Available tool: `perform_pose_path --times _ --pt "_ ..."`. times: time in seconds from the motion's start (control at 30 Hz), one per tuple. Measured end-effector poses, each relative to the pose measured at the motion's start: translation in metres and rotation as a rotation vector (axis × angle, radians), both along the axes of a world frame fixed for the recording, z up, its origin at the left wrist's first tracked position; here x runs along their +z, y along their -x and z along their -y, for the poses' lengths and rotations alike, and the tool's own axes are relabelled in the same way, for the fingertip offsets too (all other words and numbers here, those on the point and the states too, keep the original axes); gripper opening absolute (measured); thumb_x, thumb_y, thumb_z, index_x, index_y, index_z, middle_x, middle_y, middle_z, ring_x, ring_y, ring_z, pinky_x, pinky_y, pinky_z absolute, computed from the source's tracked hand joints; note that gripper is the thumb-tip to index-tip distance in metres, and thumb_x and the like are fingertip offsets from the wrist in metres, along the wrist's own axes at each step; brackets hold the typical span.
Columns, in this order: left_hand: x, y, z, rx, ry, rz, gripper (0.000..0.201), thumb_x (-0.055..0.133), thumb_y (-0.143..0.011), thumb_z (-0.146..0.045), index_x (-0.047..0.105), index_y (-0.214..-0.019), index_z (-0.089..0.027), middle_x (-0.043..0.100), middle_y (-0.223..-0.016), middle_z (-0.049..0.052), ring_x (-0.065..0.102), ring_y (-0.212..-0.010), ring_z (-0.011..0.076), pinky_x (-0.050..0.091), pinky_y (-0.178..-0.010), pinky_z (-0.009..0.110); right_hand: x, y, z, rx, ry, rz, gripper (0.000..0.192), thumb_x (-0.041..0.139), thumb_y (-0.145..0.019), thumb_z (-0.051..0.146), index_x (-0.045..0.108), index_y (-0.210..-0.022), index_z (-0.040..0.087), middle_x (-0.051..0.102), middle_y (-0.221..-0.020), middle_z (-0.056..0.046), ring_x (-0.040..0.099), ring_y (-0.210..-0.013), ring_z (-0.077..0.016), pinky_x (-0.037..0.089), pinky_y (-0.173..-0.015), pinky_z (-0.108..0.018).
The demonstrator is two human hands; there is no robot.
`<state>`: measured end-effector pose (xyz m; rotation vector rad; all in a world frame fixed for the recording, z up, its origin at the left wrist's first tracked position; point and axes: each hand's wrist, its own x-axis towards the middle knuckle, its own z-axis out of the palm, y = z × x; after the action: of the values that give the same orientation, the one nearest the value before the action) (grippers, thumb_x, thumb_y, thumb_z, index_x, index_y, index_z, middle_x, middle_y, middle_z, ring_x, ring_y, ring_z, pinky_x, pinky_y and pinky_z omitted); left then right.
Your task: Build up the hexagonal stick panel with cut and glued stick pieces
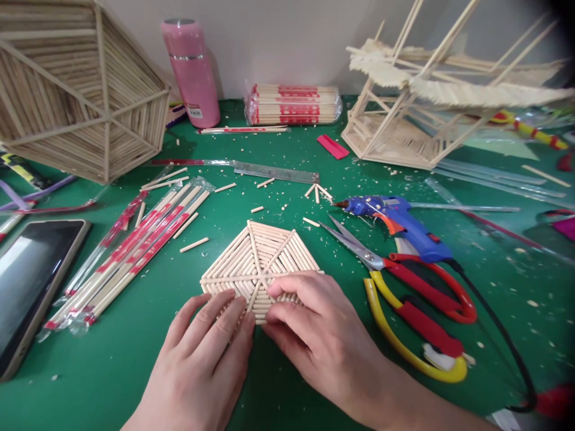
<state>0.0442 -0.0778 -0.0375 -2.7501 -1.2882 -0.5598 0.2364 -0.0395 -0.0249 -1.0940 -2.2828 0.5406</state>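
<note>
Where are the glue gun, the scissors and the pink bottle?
Glue gun (pixel 406 222), head view, on its blue body.
Scissors (pixel 429 286), head view, on the red handle loop.
Pink bottle (pixel 193 75), head view, on the middle of its side.

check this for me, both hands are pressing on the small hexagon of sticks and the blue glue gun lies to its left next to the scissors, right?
Not quite. The head view shows the glue gun lying to the right of the hexagon of sticks, not its left. The rest holds: it lies beside the scissors, and the left hand and right hand both press on the hexagon.
</note>
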Motion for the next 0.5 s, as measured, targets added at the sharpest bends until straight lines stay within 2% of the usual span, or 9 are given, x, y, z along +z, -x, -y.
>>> perform_pose_path --times 0.2,0.37,0.5 --pt "0.0048 -0.0034 -0.0011 0.004 -0.001 0.062 0.024 0.050 -0.081 -0.007 0.060 -0.102 -0.010 0.066 -0.103 0.010 0.054 -0.103 0.0249 0.036 -0.091 0.041 0.0007 -0.0003 -0.0002 0.009 0.005 -0.001 0.009 0.054 -0.084 0.015 0.061 -0.078 0.018 0.062 -0.095 -0.005 0.055 -0.092 -0.0171 0.042 -0.083 -0.035" --pt "0.0060 -0.0029 -0.0018 0.001 0.080 0.219 0.030 0.049 -0.079 -0.003 0.056 -0.108 -0.008 0.063 -0.107 0.012 0.051 -0.109 0.0209 0.036 -0.095 0.038 0.0010 -0.0006 0.0012 0.014 -0.013 0.011 0.010 0.054 -0.083 0.015 0.061 -0.078 0.019 0.061 -0.094 -0.004 0.055 -0.091 -0.0175 0.042 -0.081 -0.034" --pt "0.0067 -0.0001 0.0004 0.045 0.125 0.385 0.031 0.046 -0.079 0.000 0.053 -0.108 -0.009 0.061 -0.106 0.011 0.051 -0.108 0.0166 0.039 -0.096 0.032 0.0007 0.0003 0.0016 0.019 -0.020 0.016 0.009 0.054 -0.083 0.015 0.061 -0.078 0.019 0.061 -0.095 -0.005 0.055 -0.091 -0.0179 0.042 -0.080 -0.035"
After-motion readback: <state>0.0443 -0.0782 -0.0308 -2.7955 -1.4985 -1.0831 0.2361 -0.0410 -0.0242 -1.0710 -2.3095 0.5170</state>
